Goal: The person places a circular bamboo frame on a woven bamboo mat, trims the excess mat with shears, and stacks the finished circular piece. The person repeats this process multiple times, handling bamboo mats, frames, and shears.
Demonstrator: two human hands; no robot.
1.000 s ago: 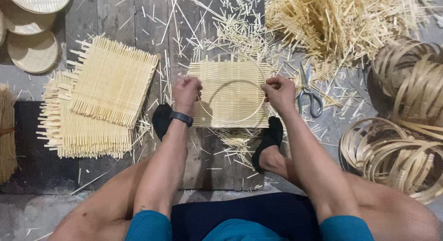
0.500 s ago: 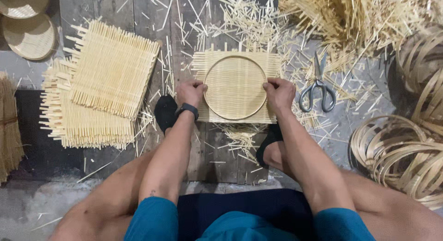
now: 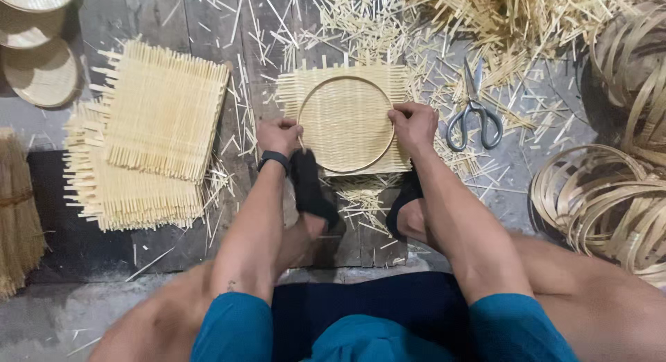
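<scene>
Grip: round bamboo hoop (image 3: 345, 123) pinched at opposite edges by left hand (image 3: 279, 135) and right hand (image 3: 413, 124), fingers clenched | Place: hoop pressed flat on square woven bamboo mat (image 3: 343, 90), pinned by black-socked foot (image 3: 309, 188) | Near: scissors (image 3: 474, 111) kept within right-hand reach.

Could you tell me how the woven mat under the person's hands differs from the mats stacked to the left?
The woven mat lies alone, square to the person; the stacked mats lie piled, the top one turned at an angle. The woven mat carries a round hoop pressed on it, with the left hand and right hand at its sides; the stacked mats carry no hoop and nobody touches them. Both are pale, square weaves with strip ends sticking out.
</scene>
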